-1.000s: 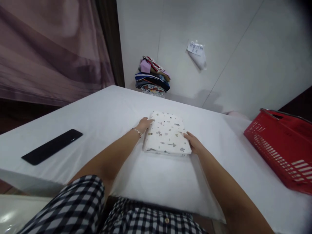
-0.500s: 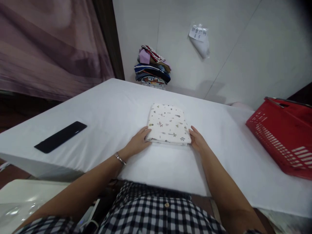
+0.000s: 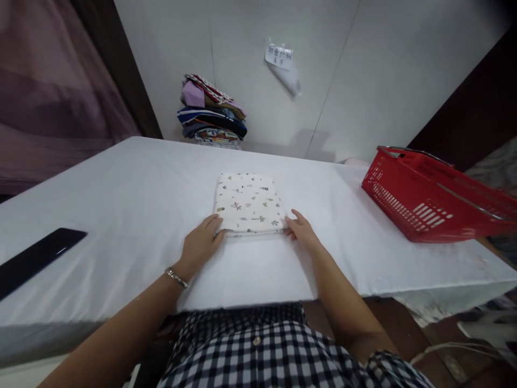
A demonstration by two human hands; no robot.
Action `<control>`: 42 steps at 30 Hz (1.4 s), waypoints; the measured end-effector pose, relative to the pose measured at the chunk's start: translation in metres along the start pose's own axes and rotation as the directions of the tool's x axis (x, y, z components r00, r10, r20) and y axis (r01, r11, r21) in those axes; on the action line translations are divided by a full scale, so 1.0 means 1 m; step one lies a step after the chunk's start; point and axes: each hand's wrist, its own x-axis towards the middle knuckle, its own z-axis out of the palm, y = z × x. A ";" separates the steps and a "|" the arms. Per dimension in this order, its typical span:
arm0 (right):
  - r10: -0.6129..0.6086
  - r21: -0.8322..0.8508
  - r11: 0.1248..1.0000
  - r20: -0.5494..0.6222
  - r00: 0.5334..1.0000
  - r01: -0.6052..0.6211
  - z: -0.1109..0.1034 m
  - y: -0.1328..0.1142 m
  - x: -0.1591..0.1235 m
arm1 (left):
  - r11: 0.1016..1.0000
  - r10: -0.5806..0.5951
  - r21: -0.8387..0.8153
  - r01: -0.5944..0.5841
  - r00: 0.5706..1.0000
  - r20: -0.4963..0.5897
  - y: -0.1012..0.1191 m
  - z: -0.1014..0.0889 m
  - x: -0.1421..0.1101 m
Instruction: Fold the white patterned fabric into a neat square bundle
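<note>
A folded white cloth [image 3: 248, 205] printed with small plants and palm trees lies flat on the white-covered table [image 3: 250, 275]. At its near left corner rests my left hand [image 3: 202, 242], fingers along the side and thumb by the front edge, spread apart. My right hand [image 3: 302, 229] touches the near right corner; its index finger is stretched away from the cloth and the other fingertips are at the edge. Neither hand is closed around the fabric. What the fingertips do under the fold is hidden.
A stack of folded clothes [image 3: 212, 113] stands at the back against the wall. To the right is a red basket [image 3: 420, 199] with metal handles. A black flat object [image 3: 40, 256] lies on the left. A paper sign in plastic [image 3: 283, 67] hangs on the wall.
My view has swung to the right, so the table and its things appear farther left. My right index finger has lifted away from the cloth's side; the cloth stays folded between my hands.
</note>
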 end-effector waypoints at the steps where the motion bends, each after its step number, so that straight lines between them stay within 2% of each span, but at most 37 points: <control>1: -0.018 -0.032 0.999 0.000 1.000 0.018 0.002 0.000 0.001 | 1.000 0.016 0.025 -0.016 1.000 -0.003 0.000 0.000 0.000; 4: -0.074 -0.094 0.993 -0.038 0.997 0.070 0.007 0.000 0.005 | 0.992 0.069 0.103 -0.069 0.998 0.003 0.003 -0.001 0.000; 6: -0.095 -0.073 0.993 -0.053 0.994 0.091 0.008 -0.002 0.007 | 0.985 0.088 0.146 -0.088 0.996 0.006 0.006 -0.002 0.001; 9: -0.084 0.087 0.993 -0.021 0.996 0.086 0.010 -0.008 0.007 | 0.981 0.085 0.177 -0.083 0.996 0.001 0.010 -0.006 0.001; 12: -0.044 0.211 0.977 0.033 0.998 0.036 0.014 -0.012 0.002 | 0.987 -0.002 0.163 0.007 1.000 -0.029 0.010 -0.012 0.001; 15: -0.015 0.105 0.994 0.096 0.995 0.005 0.020 -0.010 -0.002 | 0.986 -0.099 0.135 0.099 0.995 -0.007 0.008 -0.016 0.001; 17: -0.039 -0.004 0.999 0.102 0.994 0.039 0.023 -0.007 -0.004 | 0.986 -0.118 0.125 0.113 0.993 0.028 0.006 -0.017 0.001; 24: -0.126 -0.162 0.978 0.057 0.990 0.134 0.027 -0.002 -0.007 | 0.988 -0.115 0.113 0.109 0.992 0.048 0.003 -0.015 -0.001; 29: -0.109 -0.360 0.926 0.045 0.993 0.118 0.027 -0.006 -0.009 | 0.993 -0.051 0.105 0.050 0.999 0.008 0.000 -0.012 -0.003; 33: -0.089 -0.469 0.879 0.018 0.996 0.088 0.029 -0.010 -0.009 | 0.995 -0.089 0.054 0.088 0.996 0.018 -0.001 -0.013 -0.003; 36: -0.101 -0.456 0.885 0.009 0.995 0.094 0.032 -0.011 -0.010 | 0.993 -0.112 0.032 0.112 0.994 -0.004 -0.001 -0.014 -0.004; 42: -0.065 -0.314 0.947 0.031 0.997 0.071 0.035 -0.009 -0.011 | 0.989 -0.147 0.032 0.148 0.989 -0.032 -0.003 -0.010 -0.004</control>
